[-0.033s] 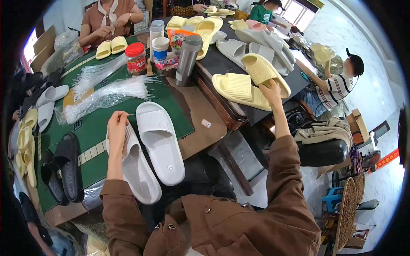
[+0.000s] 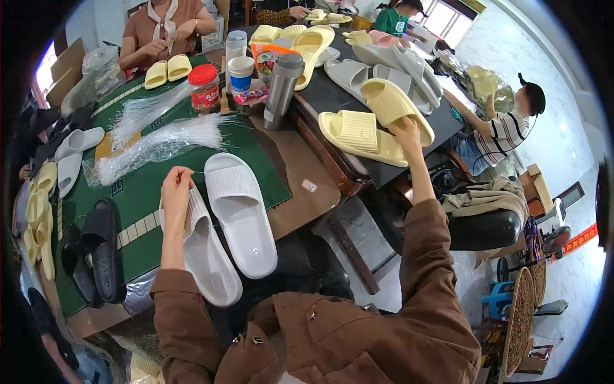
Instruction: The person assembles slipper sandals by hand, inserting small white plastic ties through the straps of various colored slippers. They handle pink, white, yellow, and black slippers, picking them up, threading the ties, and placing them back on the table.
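Observation:
At the table's near edge, my left hand (image 2: 175, 195) is closed in a pinch, with a thin pale strand showing at its fingertips. Beneath it lies a light grey slipper (image 2: 214, 272), partly hidden by the hand and wrist; its mate (image 2: 246, 224) lies close on the right. My right arm reaches out to the dark table, where my right hand (image 2: 407, 134) grips a pale yellow slipper (image 2: 390, 102) at the strap opening, some fingers hidden inside. That slipper leans over another yellow slipper (image 2: 358, 134).
Bundles of clear plastic strands (image 2: 160, 144) lie on the green mat (image 2: 265, 173). Behind them stand a red-lidded jar (image 2: 204, 89), a paper cup (image 2: 240, 73) and a steel tumbler (image 2: 281, 93). Black slippers (image 2: 105, 253) lie left; grey slippers (image 2: 400, 61) pile up right. Several people sit around.

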Demonstrator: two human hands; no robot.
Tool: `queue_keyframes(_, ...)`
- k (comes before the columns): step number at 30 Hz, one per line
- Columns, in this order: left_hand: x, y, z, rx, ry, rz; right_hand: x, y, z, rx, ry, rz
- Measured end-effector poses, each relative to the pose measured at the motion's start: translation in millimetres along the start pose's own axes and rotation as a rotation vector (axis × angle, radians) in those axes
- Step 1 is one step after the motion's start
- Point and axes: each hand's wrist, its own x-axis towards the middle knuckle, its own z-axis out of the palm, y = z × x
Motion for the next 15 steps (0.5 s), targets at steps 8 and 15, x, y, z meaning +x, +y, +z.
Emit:
queue_keyframes(8,-1,-4,0,0.002,0.015,0.02,31,-49,12,0.416,-0.147,0.222)
queue_keyframes(15,-3,2,-6,0.094,0.011,0.03,13,-75,-4,0.362,-0.692,0.104)
